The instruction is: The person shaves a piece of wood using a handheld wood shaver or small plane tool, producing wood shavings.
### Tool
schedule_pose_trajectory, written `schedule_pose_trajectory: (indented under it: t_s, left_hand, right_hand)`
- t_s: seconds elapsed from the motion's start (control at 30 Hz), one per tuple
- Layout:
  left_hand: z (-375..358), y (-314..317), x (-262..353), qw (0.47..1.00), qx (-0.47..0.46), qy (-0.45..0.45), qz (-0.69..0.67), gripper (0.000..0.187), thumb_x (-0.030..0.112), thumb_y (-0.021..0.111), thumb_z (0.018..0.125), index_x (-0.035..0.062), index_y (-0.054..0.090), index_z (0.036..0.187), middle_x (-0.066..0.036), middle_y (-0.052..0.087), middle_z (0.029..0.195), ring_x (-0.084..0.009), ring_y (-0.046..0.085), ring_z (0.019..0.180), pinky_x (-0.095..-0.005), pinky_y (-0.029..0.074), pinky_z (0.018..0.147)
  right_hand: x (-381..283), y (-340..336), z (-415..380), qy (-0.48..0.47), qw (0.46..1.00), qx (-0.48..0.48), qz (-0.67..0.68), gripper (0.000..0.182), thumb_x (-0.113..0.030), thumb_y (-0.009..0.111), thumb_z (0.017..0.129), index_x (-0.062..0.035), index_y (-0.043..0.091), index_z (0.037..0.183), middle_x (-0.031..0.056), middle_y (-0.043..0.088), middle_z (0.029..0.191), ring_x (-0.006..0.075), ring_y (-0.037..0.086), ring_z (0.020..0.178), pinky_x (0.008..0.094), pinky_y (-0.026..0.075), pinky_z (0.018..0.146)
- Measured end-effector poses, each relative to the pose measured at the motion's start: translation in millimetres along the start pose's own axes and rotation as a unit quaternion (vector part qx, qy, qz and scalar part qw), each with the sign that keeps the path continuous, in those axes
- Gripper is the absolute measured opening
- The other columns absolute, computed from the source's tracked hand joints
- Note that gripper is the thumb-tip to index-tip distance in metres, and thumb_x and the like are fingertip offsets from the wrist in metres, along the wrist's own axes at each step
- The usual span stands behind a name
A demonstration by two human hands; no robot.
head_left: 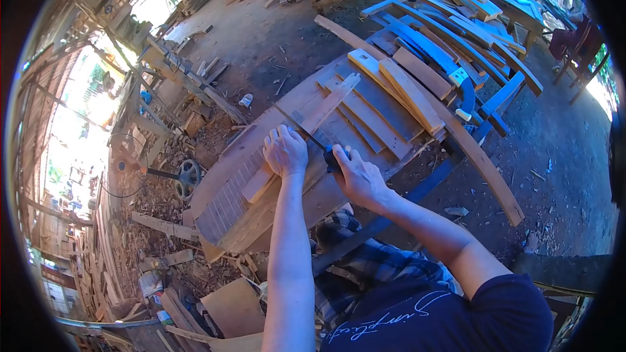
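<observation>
A long strip of wood (329, 105) lies slantwise on the wooden workbench (274, 218). My left hand (285, 150) presses on this strip, its fingers closed over the edge; the strip's lower end shows below the wrist. My right hand (355, 175) is wrapped round the dark handle of a thin-bladed tool (301, 129), which looks like a saw. Its blade crosses the strip just beyond my left fingers. Thin wooden slats (372, 120) lie flat on the bench beyond my right hand.
Stacked boards (398, 91) and a handsaw with a blue-and-white handle (464, 91) lie at the right back. A long curved board (482, 163) juts out past the bench. A wheel (188, 179) and wood scraps are on the left. A plaid-covered leg is below the bench.
</observation>
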State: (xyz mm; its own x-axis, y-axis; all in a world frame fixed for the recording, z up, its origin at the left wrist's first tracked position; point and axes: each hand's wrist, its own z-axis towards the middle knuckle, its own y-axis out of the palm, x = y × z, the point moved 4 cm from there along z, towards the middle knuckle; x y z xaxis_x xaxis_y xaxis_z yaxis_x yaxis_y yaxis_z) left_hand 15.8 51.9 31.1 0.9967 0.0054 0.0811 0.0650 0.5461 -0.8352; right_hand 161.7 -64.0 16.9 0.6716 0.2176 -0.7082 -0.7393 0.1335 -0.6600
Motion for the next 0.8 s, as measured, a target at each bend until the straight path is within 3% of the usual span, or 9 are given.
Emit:
schedule_pose_trajectory:
  t_s: [0.17,0.37,0.47,0.57,0.67,0.7,0.8]
  left_hand:
    - [0.3,2.2,0.0,1.000,0.001,-0.017,0.009,0.019,0.024,0.052,0.088,0.0085,0.062,0.084,-0.011,0.064,0.089,-0.0297,0.061,0.087,-0.0442,0.048,0.075]
    - [4.7,6.1,-1.1,1.000,-0.016,0.003,-0.012,0.019,0.024,0.052,0.087,0.0095,0.063,0.080,-0.010,0.065,0.087,-0.0294,0.061,0.085,-0.0456,0.048,0.074]
    - [2.4,10.3,-2.3,0.999,0.007,-0.044,0.020,0.020,0.024,0.053,0.086,0.0090,0.063,0.077,-0.010,0.065,0.085,-0.0299,0.062,0.084,-0.0452,0.048,0.072]
    - [-0.6,7.4,-3.6,0.999,0.035,-0.027,0.013,0.020,0.024,0.054,0.085,0.0092,0.063,0.076,-0.010,0.065,0.084,-0.0304,0.062,0.081,-0.0449,0.049,0.069]
    - [3.4,8.1,-0.7,0.998,0.063,0.009,0.027,0.018,0.023,0.054,0.085,0.0101,0.063,0.076,-0.009,0.066,0.082,-0.0304,0.063,0.079,-0.0456,0.050,0.066]
    - [1.4,14.6,-3.0,0.998,0.059,0.011,0.025,0.018,0.023,0.054,0.085,0.0105,0.063,0.076,-0.008,0.066,0.082,-0.0303,0.063,0.079,-0.0458,0.050,0.065]
    - [4.0,14.7,0.2,0.998,0.047,-0.001,0.030,0.018,0.023,0.053,0.085,0.0110,0.063,0.076,-0.008,0.066,0.083,-0.0305,0.063,0.080,-0.0456,0.050,0.067]
  right_hand:
    - [-8.5,-4.4,-1.3,0.038,0.997,-0.018,-0.062,0.034,-0.015,0.052,0.092,-0.0134,0.038,0.123,0.0291,0.054,0.104,0.0466,0.063,0.078,0.0528,0.053,0.065]
    - [-14.7,19.5,51.9,0.050,0.995,-0.043,-0.076,0.033,-0.013,0.050,0.091,-0.0132,0.039,0.122,0.0257,0.058,0.098,0.0453,0.063,0.084,0.0500,0.053,0.072]
    - [-17.0,10.4,31.4,0.050,0.994,-0.029,-0.090,0.033,-0.010,0.050,0.090,-0.0131,0.040,0.122,0.0262,0.057,0.098,0.0446,0.064,0.084,0.0497,0.054,0.071]
    - [-14.8,-3.6,4.2,0.088,0.992,-0.057,-0.069,0.031,-0.011,0.047,0.091,-0.0143,0.040,0.121,0.0258,0.058,0.100,0.0448,0.064,0.087,0.0485,0.055,0.072]
    - [-12.0,10.7,25.5,0.125,0.986,-0.085,-0.072,0.028,-0.013,0.044,0.093,-0.0163,0.042,0.120,0.0250,0.058,0.102,0.0450,0.064,0.088,0.0494,0.055,0.073]
    - [-5.8,25.4,36.9,0.088,0.992,-0.016,-0.085,0.022,-0.014,0.043,0.094,-0.0168,0.044,0.116,0.0240,0.058,0.102,0.0442,0.065,0.085,0.0506,0.054,0.073]
    - [-13.6,20.8,55.5,0.099,0.992,-0.011,-0.074,0.021,-0.013,0.045,0.093,-0.0166,0.045,0.113,0.0222,0.059,0.101,0.0429,0.066,0.083,0.0538,0.053,0.071]
